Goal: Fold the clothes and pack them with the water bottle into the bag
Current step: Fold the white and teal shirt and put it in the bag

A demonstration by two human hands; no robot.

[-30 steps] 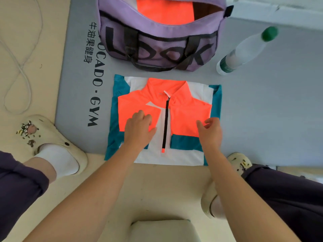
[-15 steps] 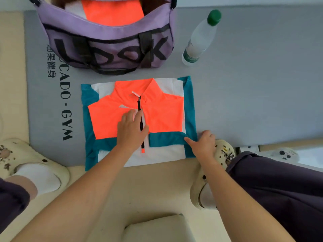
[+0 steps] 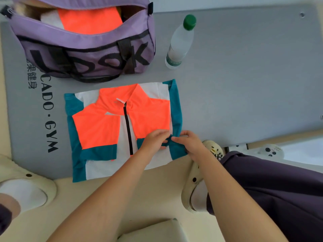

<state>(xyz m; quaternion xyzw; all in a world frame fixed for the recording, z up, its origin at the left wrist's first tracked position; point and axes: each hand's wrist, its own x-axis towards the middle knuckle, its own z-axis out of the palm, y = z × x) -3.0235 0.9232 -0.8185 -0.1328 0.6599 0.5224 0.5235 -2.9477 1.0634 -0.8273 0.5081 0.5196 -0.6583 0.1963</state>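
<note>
On the grey mat, with the folded jacket as your landmark, start at its left: your left shoe stands beyond the jacket's near-left corner, partly off the mat's edge. Just beyond the jacket's far edge sits the purple bag, unzipped, with an orange garment already lying inside. The jacket itself lies flat, zip up, its near edge hanging over the mat onto the pale floor. At the jacket's right border your left hand rests on the fabric with fingers curled at the teal edge, and your right hand pinches that same teal edge, lifting it slightly. Beyond the jacket's far-right corner, beside the bag, the water bottle stands upright.
</note>
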